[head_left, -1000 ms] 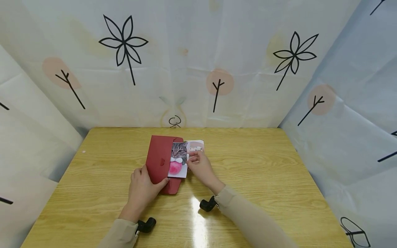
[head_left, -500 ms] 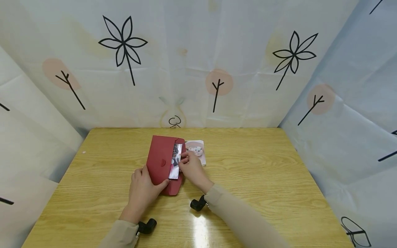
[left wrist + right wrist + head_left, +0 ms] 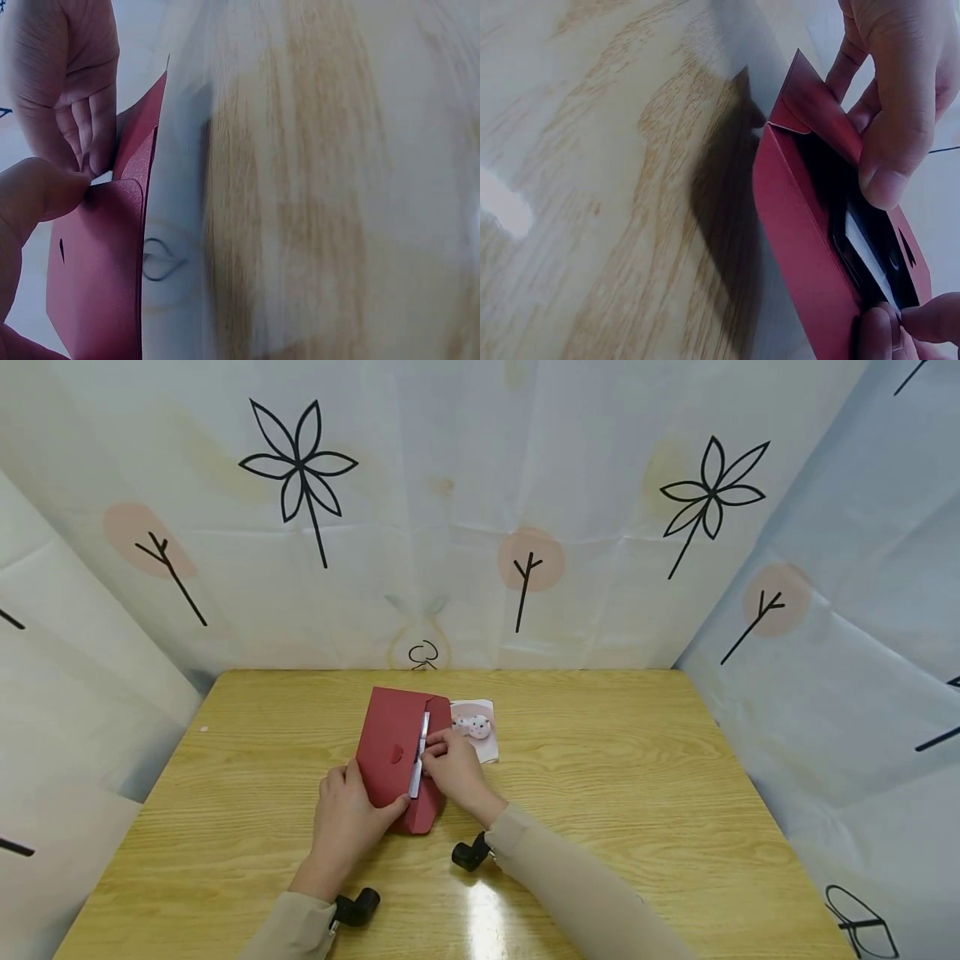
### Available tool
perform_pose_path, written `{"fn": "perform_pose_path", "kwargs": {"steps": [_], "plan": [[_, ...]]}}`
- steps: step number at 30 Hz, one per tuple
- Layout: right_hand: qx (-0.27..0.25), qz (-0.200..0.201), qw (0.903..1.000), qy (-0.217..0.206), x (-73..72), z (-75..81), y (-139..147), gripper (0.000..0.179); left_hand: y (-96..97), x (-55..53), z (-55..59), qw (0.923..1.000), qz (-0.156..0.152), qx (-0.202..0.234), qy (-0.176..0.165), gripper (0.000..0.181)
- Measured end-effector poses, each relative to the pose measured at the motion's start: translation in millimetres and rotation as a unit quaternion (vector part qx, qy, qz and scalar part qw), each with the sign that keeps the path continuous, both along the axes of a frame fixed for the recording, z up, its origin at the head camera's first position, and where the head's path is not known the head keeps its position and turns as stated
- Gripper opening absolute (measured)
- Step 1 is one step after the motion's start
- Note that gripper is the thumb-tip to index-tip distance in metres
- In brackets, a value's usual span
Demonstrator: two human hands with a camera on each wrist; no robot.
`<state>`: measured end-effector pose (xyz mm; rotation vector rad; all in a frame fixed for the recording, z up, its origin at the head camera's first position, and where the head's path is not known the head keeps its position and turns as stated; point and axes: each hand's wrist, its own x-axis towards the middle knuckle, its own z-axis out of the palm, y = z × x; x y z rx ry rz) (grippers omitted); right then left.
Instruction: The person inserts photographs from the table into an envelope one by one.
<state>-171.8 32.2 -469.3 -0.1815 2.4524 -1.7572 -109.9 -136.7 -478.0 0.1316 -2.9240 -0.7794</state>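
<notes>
My left hand (image 3: 347,818) grips the red envelope (image 3: 390,735), its thumb pressed on the front beside the mouth. The flap side faces right, and in the right wrist view the mouth gapes over a dark inside. A printed photo card (image 3: 416,781) sits mostly within the envelope; only a narrow strip of it shows. My right hand (image 3: 459,770) pinches this strip at about its middle, with the fingertips (image 3: 877,330) right at the mouth. A second card (image 3: 480,728), with white spotted shapes on pink, lies just right of the envelope, partly covered.
The wooden table (image 3: 615,777) bears both cards and envelope. Patterned white cloth (image 3: 450,510) closes off the back and both sides. A tiny pale scrap (image 3: 203,728) lies near the left edge. A black wrist camera (image 3: 357,907) hangs below each cuff.
The right hand has moved left, sliding the photo card deeper into the envelope, so its cat picture has gone from sight. More of the second card shows. The left hand stays nearly still.
</notes>
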Motion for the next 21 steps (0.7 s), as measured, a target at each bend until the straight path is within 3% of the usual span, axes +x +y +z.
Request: {"fn": "perform_pose_path", "kwargs": {"steps": [13, 21], "plan": [[0.061, 0.043, 0.9969, 0.026, 1.9, 1.7, 5.2, 0.028, -2.1, -2.8, -1.2, 0.9998, 0.009, 0.003, -0.018, 0.103], [0.041, -0.007, 0.9976, 0.055, -5.4, -3.8, 19.3, 0.034, -6.4, -4.0, -5.7, 0.9997, 0.011, 0.005, -0.022, 0.103]]}}
